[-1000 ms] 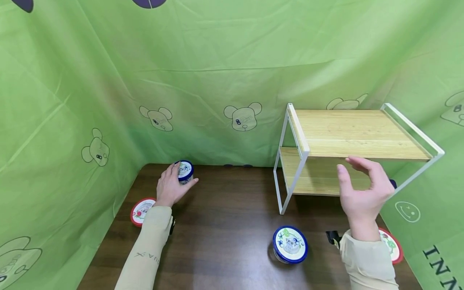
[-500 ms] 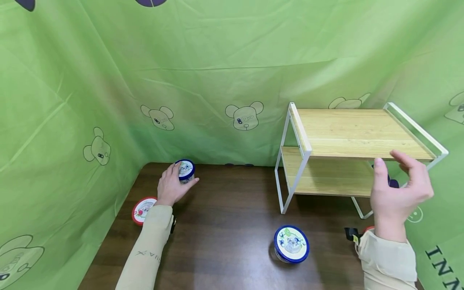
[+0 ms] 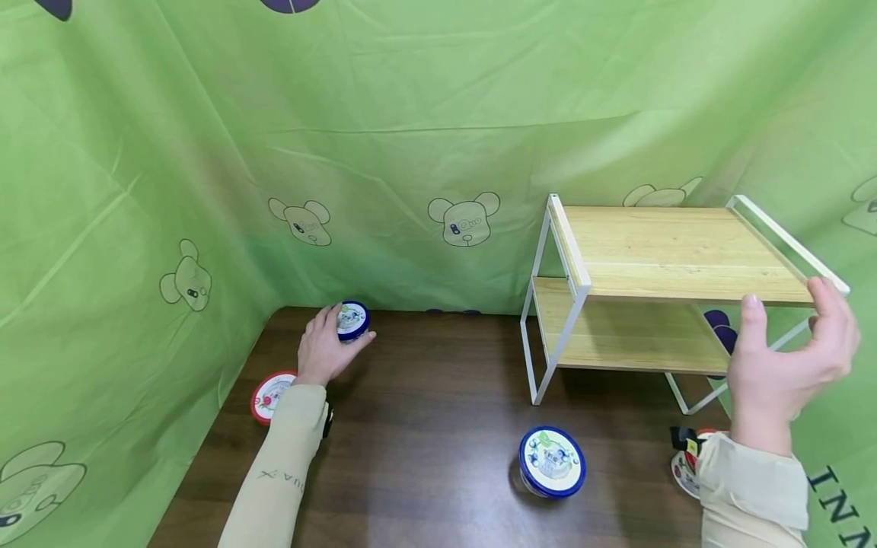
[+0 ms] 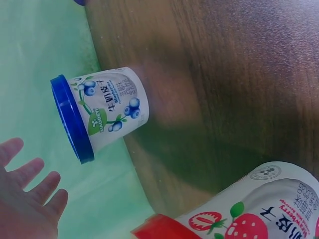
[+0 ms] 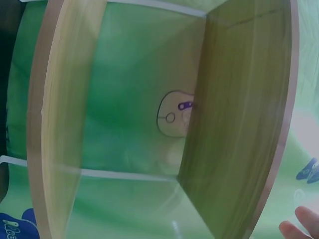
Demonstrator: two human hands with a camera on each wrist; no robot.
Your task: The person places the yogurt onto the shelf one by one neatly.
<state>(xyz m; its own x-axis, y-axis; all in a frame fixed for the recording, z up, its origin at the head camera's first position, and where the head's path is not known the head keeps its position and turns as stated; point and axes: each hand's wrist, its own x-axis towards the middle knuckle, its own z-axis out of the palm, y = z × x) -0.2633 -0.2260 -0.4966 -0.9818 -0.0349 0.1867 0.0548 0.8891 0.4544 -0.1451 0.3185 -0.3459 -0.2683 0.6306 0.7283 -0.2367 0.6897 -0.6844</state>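
Note:
My left hand [image 3: 323,348] hovers by a blue-lidded blueberry tub [image 3: 354,323] at the back left of the table. In the left wrist view, a gap shows between the spread fingers [image 4: 31,172] and that tub's lid. A red-lidded strawberry tub [image 3: 270,399] sits nearer, partly behind my left forearm. On the right, my raised right hand [image 3: 788,373] holds nothing, its thumb and fingers bent apart, in front of the two-tier shelf's [image 3: 685,251] right end. Only some fingertips [image 5: 305,226] of it show in the right wrist view.
Another blue-lidded tub [image 3: 552,460] stands on the dark wood table [image 3: 425,426] at front centre-right. A red-lidded tub [image 3: 687,470] is largely hidden behind my right sleeve. Green printed cloth [image 3: 384,137] closes in the back and sides.
My right hand has moved rightward along the shelf's front, uncovering more of the lower tier. The left hand stays almost still by the blueberry tub.

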